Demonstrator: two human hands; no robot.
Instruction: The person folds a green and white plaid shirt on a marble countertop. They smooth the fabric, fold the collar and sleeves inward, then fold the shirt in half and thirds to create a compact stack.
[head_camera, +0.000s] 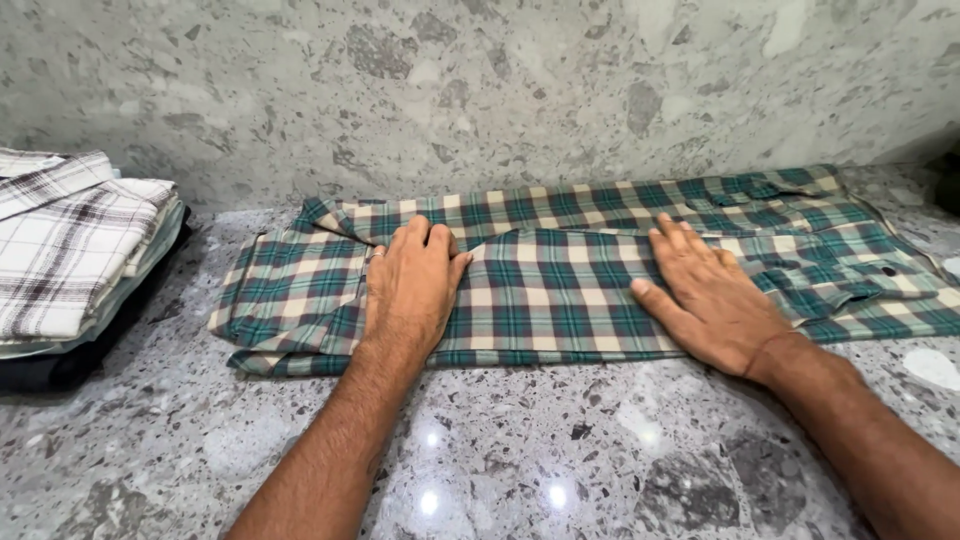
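At the far left of the desk (520, 470) sat a stack of folded clothes (75, 250), its top piece a white and brown plaid, with darker layers underneath. Just to its right, well clear of the stack, a green plaid shirt (560, 290) lay flat along the back wall (480, 80), folded into a long band that ran nearly to the right edge of the view.

The left hand (408, 285) rested palm down on the shirt's left part, fingers together and slightly curled over a fold edge; its grip was flat and pressing, pinching nothing. Further right, the right hand (705, 300) lay open on the middle of the cloth, fingers spread and pointing toward the wall, also pressing and not grasping.

The shirt looked light, soft and limp, a thin woven cotton that would crease readily and sag if lifted by one point. On the polished stone it would likely slide easily. It seemed best taken along a folded edge or at two corners, both hands supporting it so the folds hold.
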